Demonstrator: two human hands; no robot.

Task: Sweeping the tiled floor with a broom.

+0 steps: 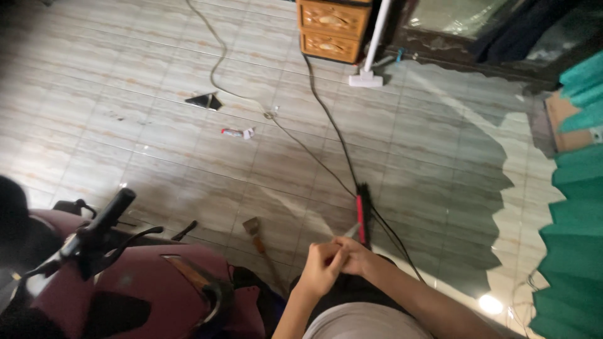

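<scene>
Fingers point(334, 256) of both hands clasp a slim broom handle point(352, 231) at lower centre; its red, black-bristled head point(362, 212) rests on glossy floor tiles point(157, 125).

Red-and-black broom point(362, 216), maroon scooter point(144, 282)

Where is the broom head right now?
In the head view, the red broom head lies on the tiled floor, just beyond both hands, beside the black cables.

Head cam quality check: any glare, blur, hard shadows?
Head view: dim overall; glare spot on the tiles bottom right; jagged hard shadow across the floor right; hands and broom slightly motion-blurred; scooter dark, soft at the left.
</scene>
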